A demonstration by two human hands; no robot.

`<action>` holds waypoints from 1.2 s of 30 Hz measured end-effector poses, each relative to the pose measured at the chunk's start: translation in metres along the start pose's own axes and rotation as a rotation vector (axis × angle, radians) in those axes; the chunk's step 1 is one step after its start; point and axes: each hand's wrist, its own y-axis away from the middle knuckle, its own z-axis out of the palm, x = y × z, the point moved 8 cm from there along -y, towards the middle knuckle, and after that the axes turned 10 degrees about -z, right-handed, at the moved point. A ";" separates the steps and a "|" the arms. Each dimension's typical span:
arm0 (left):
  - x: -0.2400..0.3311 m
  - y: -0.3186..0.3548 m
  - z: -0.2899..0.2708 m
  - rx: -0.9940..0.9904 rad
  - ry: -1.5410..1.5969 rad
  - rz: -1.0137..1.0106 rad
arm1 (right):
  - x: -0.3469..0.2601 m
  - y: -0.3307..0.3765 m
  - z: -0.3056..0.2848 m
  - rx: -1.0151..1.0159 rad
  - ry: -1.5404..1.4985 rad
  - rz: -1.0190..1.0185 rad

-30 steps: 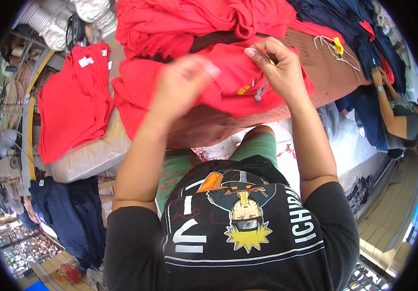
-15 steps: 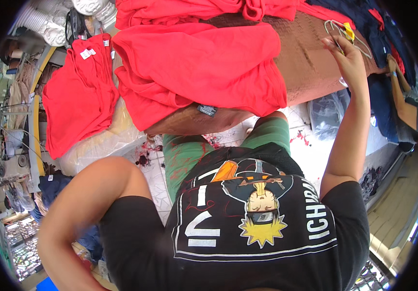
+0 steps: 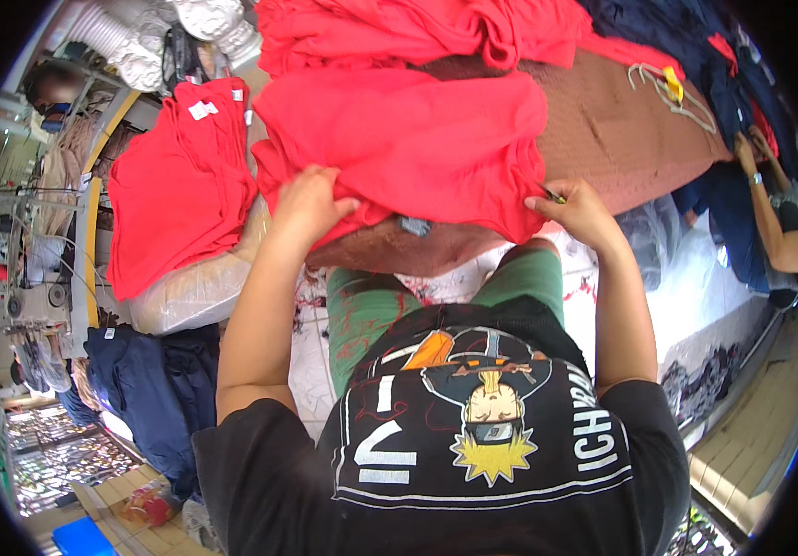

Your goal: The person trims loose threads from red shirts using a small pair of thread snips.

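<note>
A red knit garment (image 3: 408, 139) lies spread on the brown padded surface (image 3: 612, 130) in front of me. My left hand (image 3: 311, 206) grips its near left edge, with thumb and fingers about the cloth. At the near right edge my right hand (image 3: 580, 211) is closed around a small dark tool (image 3: 555, 196), which looks like thread snips; its fingertips touch the red cloth. Most of the tool is hidden in the hand. A grey label (image 3: 415, 225) shows at the garment's near hem, partly covered.
Folded red garments (image 3: 177, 185) lie stacked on a plastic-wrapped bundle (image 3: 195, 287) at left. More red cloth (image 3: 418, 32) is heaped at the far side. Hangers (image 3: 672, 93) lie at right, near another person's hand (image 3: 747, 153). Dark blue clothes (image 3: 153, 389) hang lower left.
My right hand has come down from beside the hangers to the garment, bringing the small tool. My left hand has come into view and taken the garment's edge. The view has shifted slightly.
</note>
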 end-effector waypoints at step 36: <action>0.219 0.134 -0.214 -0.378 2.855 1.003 | 0.065 -0.002 -0.059 0.563 -0.807 0.211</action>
